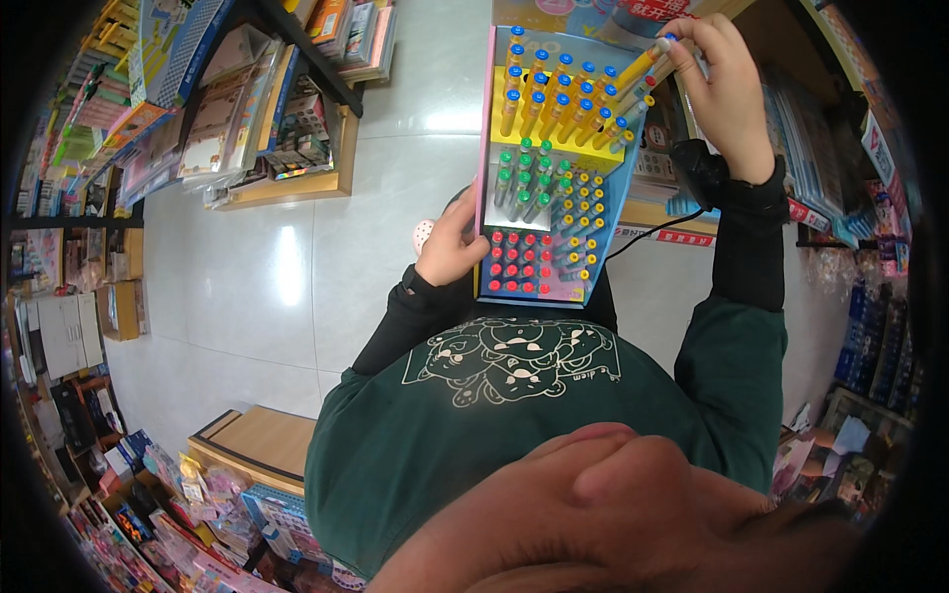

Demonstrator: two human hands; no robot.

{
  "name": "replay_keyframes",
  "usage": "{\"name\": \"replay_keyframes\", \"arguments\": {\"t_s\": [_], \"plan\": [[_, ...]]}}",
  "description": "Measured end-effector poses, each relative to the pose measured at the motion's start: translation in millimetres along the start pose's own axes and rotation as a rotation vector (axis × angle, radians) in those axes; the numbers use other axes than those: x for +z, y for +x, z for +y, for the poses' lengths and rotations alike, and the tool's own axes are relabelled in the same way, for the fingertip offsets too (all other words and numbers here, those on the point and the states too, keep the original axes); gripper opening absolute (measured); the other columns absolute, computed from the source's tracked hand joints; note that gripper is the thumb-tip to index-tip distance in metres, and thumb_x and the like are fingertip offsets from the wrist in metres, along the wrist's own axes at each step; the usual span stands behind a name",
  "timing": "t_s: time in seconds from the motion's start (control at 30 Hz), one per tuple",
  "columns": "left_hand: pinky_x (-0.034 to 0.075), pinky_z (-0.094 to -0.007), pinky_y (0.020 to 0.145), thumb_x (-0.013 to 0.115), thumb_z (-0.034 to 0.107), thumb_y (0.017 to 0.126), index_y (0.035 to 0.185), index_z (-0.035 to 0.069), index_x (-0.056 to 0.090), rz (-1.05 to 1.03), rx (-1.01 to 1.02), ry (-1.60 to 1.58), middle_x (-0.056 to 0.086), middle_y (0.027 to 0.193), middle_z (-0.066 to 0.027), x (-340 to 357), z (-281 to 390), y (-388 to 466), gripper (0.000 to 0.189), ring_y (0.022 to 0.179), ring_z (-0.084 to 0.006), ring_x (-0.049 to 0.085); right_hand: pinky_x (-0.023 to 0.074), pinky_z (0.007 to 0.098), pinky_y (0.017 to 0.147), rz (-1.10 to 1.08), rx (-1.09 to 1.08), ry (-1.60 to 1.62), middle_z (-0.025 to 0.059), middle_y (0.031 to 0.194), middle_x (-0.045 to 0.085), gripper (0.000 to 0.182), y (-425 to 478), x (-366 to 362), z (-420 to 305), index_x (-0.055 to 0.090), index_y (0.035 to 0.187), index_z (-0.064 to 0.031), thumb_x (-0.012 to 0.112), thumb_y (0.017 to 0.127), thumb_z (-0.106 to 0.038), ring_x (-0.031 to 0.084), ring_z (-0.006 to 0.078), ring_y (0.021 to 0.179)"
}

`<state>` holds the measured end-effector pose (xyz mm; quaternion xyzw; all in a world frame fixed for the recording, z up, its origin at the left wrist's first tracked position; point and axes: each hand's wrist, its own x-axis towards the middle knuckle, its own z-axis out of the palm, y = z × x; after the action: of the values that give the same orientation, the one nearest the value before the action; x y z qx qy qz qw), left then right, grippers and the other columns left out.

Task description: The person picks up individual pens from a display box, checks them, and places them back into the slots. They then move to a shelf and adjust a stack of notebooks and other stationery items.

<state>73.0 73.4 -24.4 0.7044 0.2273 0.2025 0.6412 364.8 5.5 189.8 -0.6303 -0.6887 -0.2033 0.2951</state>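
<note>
A cardboard display box [617, 199] stands upright in front of my chest, with rows of slim pen-like tubes in it. My left hand [447, 248] holds its left side, thumb over the edge. At the box's upper right corner, my right hand [730, 93] pinches the blue-capped end of an orange tube [635, 65]; the tube's lower end is hard to make out. Other blue-capped tubes [563, 104] fill the yellow tier. Below them are green-capped tubes [524, 178], then red-capped tubes [511, 253], with yellow-capped tubes [583, 200] along the right side.
A black device [697, 172] with a cable [656, 232] is at my right wrist. Shelves with packaged goods [789, 141] line the right. Books [356, 33] and stationery shelves [285, 159] stand at the left, beside the tiled floor [245, 259]. A wooden unit [259, 441] is at lower left.
</note>
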Motion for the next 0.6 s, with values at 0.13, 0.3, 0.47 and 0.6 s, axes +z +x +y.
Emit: {"name": "replay_keyframes", "arguments": {"t_s": [0.13, 0.3, 0.47, 0.6], "plan": [[0.049, -0.0219, 0.073, 0.043, -0.008, 0.067, 0.139, 0.006, 0.027, -0.019, 0.027, -0.026, 0.035, 0.137, -0.015, -1, -5, 1, 0.076, 0.122, -0.0216, 0.039, 0.0399, 0.0324, 0.062, 0.055, 0.1, -0.044, 0.0105, 0.073, 0.045, 0.008, 25, -24, -46, 0.055, 0.078, -0.0019, 0.061, 0.072, 0.0, 0.048, 0.0258, 0.069], [0.048, -0.0213, 0.076, 0.045, -0.007, 0.069, 0.139, 0.007, 0.029, 0.004, 0.014, 0.007, 0.039, 0.133, -0.011, -1, -2, -1, 0.073, 0.113, -0.016, 0.046, 0.0403, 0.0315, 0.062, 0.171, 0.037, -0.057, 0.0108, 0.074, 0.045, 0.007, 38, -13, -50, 0.055, 0.079, -0.0012, 0.06, 0.074, 0.0, 0.049, 0.025, 0.069], [0.048, -0.0223, 0.075, 0.045, -0.006, 0.068, 0.139, 0.006, 0.027, 0.002, 0.02, 0.011, 0.036, 0.136, -0.0151, -2, -6, -2, 0.074, 0.119, -0.0205, 0.042, 0.0418, 0.0337, 0.062, 0.14, -0.047, 0.081, 0.0126, 0.075, 0.047, 0.008, 49, 16, -42, 0.055, 0.08, -0.0019, 0.061, 0.075, -0.002, 0.051, 0.0284, 0.069], [0.047, -0.0218, 0.074, 0.046, -0.005, 0.069, 0.139, 0.005, 0.027, -0.008, 0.008, 0.021, 0.036, 0.136, -0.0144, -2, -4, -2, 0.074, 0.117, -0.0195, 0.043, 0.0433, 0.0361, 0.062, 0.078, -0.064, 0.076, 0.0126, 0.076, 0.049, 0.009, 52, 31, -51, 0.056, 0.08, -0.0029, 0.063, 0.075, -0.005, 0.052, 0.0309, 0.071]]}}
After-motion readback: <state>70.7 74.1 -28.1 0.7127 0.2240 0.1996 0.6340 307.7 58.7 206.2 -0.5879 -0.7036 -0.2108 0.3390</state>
